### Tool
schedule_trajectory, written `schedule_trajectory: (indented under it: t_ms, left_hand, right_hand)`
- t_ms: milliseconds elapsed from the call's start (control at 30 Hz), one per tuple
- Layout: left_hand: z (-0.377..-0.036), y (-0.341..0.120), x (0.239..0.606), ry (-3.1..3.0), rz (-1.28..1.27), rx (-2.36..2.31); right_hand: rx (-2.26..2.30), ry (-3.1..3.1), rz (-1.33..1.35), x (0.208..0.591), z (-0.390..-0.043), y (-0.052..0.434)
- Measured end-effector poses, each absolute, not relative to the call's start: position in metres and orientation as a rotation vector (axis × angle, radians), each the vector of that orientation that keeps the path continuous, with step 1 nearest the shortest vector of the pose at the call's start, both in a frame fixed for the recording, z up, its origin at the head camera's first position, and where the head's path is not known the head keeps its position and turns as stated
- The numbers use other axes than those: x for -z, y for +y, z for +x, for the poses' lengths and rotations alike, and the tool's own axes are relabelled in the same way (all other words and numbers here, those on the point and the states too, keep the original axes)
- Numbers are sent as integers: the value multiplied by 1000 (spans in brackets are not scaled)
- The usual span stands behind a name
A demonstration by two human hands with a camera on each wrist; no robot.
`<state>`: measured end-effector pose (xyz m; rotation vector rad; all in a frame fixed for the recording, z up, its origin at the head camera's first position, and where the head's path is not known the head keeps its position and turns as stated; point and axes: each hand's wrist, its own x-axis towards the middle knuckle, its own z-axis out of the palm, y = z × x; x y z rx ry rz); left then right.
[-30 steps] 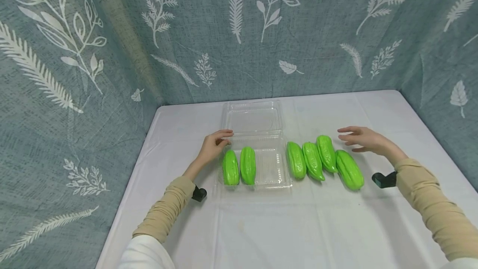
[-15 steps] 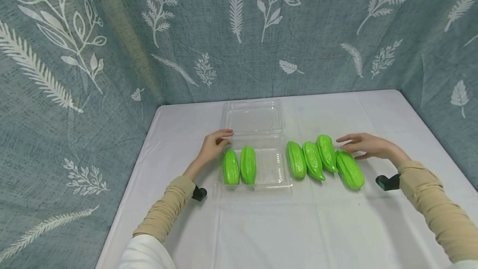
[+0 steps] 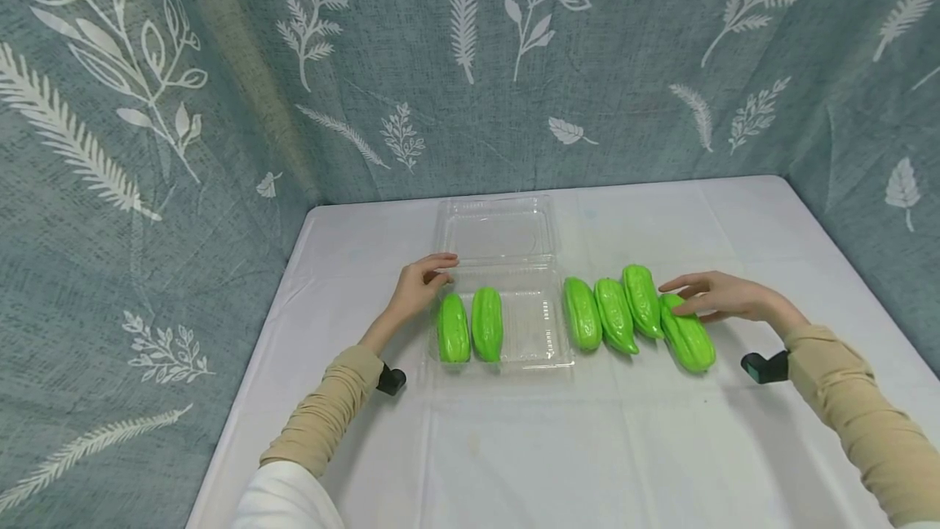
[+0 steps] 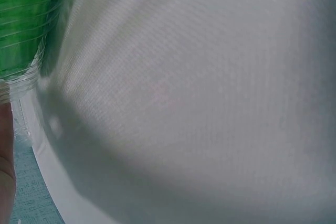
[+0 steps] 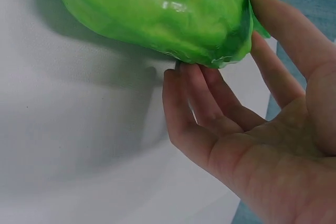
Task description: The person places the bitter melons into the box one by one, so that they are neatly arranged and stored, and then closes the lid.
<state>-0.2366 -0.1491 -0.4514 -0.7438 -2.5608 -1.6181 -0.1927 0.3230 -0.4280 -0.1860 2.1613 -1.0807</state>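
A: Where is the rightmost green gourd [image 3: 689,341] lying?
B: On the table [image 3: 587,447], nearer its right edge than its left. The right hand [image 3: 723,296] is touching the far end, fingers curving beside it — cannot tell whether the grip is clamping.
A: And the left hand [image 3: 419,287]?
B: Resting at the clear container's [image 3: 527,313] left rim, thumb and fingers standing apart. Two gourds [image 3: 488,325] are lying inside; three more [image 3: 615,317] are lying just right of it.
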Motion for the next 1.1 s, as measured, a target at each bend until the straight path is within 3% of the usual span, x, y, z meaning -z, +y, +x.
schedule_trajectory:
  t_ms: [1100]
  left_hand:
    - [-235,-149,450,-2547,-764,1626]
  right_hand:
    - [1092,2167,-196,438,-189,325]
